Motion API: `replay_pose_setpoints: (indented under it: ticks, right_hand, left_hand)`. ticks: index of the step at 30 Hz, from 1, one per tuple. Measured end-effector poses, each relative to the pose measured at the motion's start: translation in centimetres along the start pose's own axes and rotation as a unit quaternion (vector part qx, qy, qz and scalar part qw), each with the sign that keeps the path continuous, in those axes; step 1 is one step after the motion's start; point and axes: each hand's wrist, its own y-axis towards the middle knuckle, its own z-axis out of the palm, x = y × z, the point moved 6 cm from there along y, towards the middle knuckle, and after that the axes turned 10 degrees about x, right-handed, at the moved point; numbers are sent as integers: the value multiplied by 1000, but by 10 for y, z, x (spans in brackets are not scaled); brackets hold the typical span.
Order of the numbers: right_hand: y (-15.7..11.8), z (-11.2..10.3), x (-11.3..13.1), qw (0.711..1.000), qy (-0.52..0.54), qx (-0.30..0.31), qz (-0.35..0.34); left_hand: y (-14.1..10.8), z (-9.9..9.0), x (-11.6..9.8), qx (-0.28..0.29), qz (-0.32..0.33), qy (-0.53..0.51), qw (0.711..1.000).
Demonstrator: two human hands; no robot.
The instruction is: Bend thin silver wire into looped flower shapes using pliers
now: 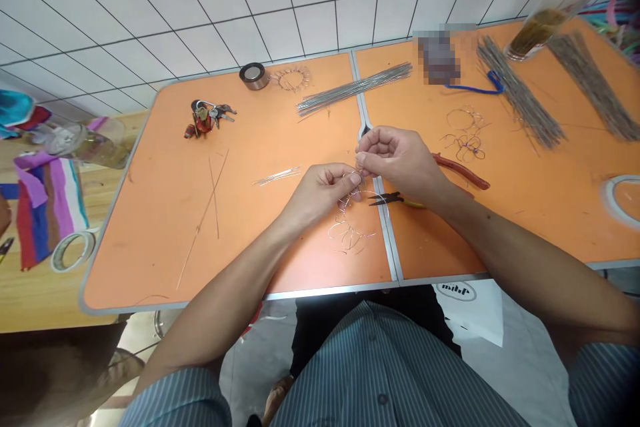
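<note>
Thin silver wire bent into a ring with small loops (354,233) hangs below my left hand (333,187), pinched between its thumb and fingers. My right hand (393,157) is closed close beside it, thumb against forefinger at the upper part of the wire; the exact bit it grips is too fine to make out. Just right of the wire ring lie black-jawed pliers (387,199), partly under my right forearm. Red-handled pliers (463,170) lie beyond my right wrist, partly covered. A few short straight wires (277,176) rest left of my left hand.
Wire bundles (355,89) (523,93) lie along the back, near a glass of brown liquid (535,33). Black tape (254,76), keys (210,117) and shaped wire rings (467,133) are on the orange table (150,213). White tape (75,250) sits at left.
</note>
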Motion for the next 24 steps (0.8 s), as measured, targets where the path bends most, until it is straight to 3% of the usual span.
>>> replay_pose_setpoints:
  ticks: [15,24]
  right_hand:
    - [0,3,-2,1000,-14,-13,3]
    - [0,4,-3,1000,-21,0,3]
  left_hand:
    - [-1,-4,-6,-46,11,31,998]
    - [-4,-7,-12,-111,9,46,993]
